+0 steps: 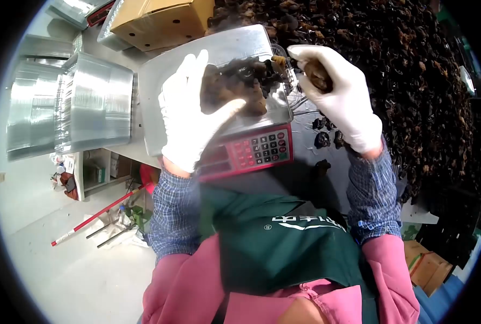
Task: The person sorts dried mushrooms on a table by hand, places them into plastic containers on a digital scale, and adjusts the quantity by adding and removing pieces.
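Note:
My left hand (186, 110), in a white glove, is over the metal pan (235, 46) of a red scale (219, 170). Its fingers are stretched out and the thumb is spread, beside a heap of dark dried wood ear fungus (240, 81). A shiny clear plastic edge (281, 110) shows under the heap's right side; the rest of it is hidden. To the right of the pan, my gloved right hand (346, 94) curls around a brown clump of the fungus (317, 75).
A large pile of wood ear fungus (402, 75) covers the table's right and far side. Stacked clear plastic containers (94, 102) stand at the left. A cardboard box (165, 21) sits behind the scale. Loose fungus bits (322, 140) lie right of the keypad (267, 148).

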`<state>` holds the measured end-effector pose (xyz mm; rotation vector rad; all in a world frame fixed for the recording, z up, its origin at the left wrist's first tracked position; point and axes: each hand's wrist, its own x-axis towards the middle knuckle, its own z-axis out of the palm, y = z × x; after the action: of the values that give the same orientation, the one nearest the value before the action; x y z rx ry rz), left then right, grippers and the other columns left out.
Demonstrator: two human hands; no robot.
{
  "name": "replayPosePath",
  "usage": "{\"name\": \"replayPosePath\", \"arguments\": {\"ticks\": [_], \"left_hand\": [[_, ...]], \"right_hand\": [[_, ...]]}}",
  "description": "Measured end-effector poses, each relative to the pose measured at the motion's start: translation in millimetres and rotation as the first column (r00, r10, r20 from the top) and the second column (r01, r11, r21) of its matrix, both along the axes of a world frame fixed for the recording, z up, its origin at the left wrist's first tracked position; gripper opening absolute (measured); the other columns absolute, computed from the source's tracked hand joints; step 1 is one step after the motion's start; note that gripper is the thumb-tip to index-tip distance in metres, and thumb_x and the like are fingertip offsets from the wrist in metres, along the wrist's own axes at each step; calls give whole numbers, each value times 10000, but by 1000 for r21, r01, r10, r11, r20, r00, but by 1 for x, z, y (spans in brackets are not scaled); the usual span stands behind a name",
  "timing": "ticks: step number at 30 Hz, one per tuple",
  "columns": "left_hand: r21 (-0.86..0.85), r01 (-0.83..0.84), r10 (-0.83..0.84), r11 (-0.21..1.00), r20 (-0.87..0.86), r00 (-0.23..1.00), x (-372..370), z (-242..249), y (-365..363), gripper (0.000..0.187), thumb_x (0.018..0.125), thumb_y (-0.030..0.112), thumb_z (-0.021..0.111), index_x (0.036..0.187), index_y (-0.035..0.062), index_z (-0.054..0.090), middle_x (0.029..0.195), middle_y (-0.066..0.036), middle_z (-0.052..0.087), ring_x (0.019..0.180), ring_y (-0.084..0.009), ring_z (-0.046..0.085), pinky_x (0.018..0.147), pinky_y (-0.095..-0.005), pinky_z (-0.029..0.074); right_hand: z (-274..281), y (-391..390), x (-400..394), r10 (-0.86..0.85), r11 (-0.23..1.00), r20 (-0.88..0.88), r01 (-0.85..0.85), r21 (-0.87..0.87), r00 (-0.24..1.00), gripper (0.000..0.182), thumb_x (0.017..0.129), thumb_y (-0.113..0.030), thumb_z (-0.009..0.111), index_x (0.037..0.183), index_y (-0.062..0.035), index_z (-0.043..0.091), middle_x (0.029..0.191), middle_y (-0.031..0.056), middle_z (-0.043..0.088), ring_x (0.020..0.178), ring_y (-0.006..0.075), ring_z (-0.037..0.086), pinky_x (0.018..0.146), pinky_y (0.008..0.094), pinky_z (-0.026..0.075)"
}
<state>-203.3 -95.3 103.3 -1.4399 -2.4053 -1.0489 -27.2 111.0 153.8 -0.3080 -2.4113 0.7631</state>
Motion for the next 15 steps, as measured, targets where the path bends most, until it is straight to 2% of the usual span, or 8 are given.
{"name": "replayPosePath", "arguments": {"ticks": [2, 4, 6, 7, 8, 10, 12, 15], "left_hand": [[-44, -19, 15, 999, -88, 996, -2, 4, -6, 1039, 690, 474, 932, 1546, 102, 476, 1512, -212, 524, 1344, -383, 518, 1123, -486, 427], [-53, -29, 23, 998, -120, 993, -3, 5, -12, 1075, 679, 492, 932, 1557, 95, 457, 1523, -215, 512, 1350, -389, 515, 1131, -484, 423], [-91, -35, 22, 995, -132, 991, -3, 6, -17, 1126, 659, 530, 933, 1565, 78, 438, 1538, -218, 495, 1371, -396, 500, 1147, -490, 409], [-99, -29, 16, 995, -122, 992, -4, 7, -19, 1137, 653, 538, 934, 1564, 72, 438, 1542, -217, 491, 1381, -395, 492, 1154, -493, 402], [-105, -20, 8, 994, -116, 993, -6, 8, -20, 1147, 648, 545, 935, 1564, 67, 437, 1546, -216, 488, 1391, -395, 484, 1160, -495, 395], [-77, 30, -38, 997, -100, 994, -11, 5, -20, 1173, 634, 552, 939, 1563, 48, 431, 1557, -218, 473, 1422, -395, 456, 1175, -501, 377], [-95, 16, -34, 995, -187, 982, -10, 9, -20, 1185, 631, 553, 940, 1566, 41, 422, 1559, -221, 468, 1429, -396, 448, 1178, -502, 373], [-69, 65, -70, 996, -83, 994, -11, 10, -10, 1177, 644, 578, 919, 1563, 40, 418, 1551, -222, 471, 1422, -397, 453, 1174, -503, 370]], "right_hand": [[-8, 8, 33, -39, 998, 70, 35, 50, 997, 412, 835, -51, 775, 1229, -99, 666, 1065, 83, 730, 885, 229, 736, 792, 303, 598], [-23, 14, 74, -75, 997, 406, 78, 11, 911, 515, 830, -123, 798, 1318, -105, 633, 1143, 105, 720, 981, 246, 726, 868, 334, 591], [-48, 14, 111, -83, 984, 573, -24, 176, 815, 724, 797, -240, 839, 1446, -109, 544, 1272, 147, 672, 1144, 281, 672, 961, 374, 562], [-42, 13, 114, -83, 990, 846, -51, 129, 526, 930, 747, -350, 876, 1535, -102, 447, 1395, 186, 601, 1266, 330, 597, 1036, 421, 523], [-48, 14, 122, -88, 977, 857, -123, 174, 508, 979, 741, -405, 878, 1552, -94, 426, 1432, 197, 576, 1275, 358, 585, 1043, 435, 511], [-39, 17, 120, -49, 981, 719, -103, 166, 693, 956, 766, -425, 859, 1555, -96, 430, 1425, 190, 587, 1267, 361, 589, 1053, 438, 492], [-28, 14, 100, -93, 979, 486, -11, 206, 869, 709, 836, -338, 811, 1453, -97, 556, 1242, 152, 675, 1134, 329, 640, 991, 419, 503], [-18, 0, 48, -75, 986, 220, 40, 161, 973, 447, 865, -199, 774, 1285, -103, 654, 1060, 85, 708, 981, 271, 673, 856, 383, 535]]}}
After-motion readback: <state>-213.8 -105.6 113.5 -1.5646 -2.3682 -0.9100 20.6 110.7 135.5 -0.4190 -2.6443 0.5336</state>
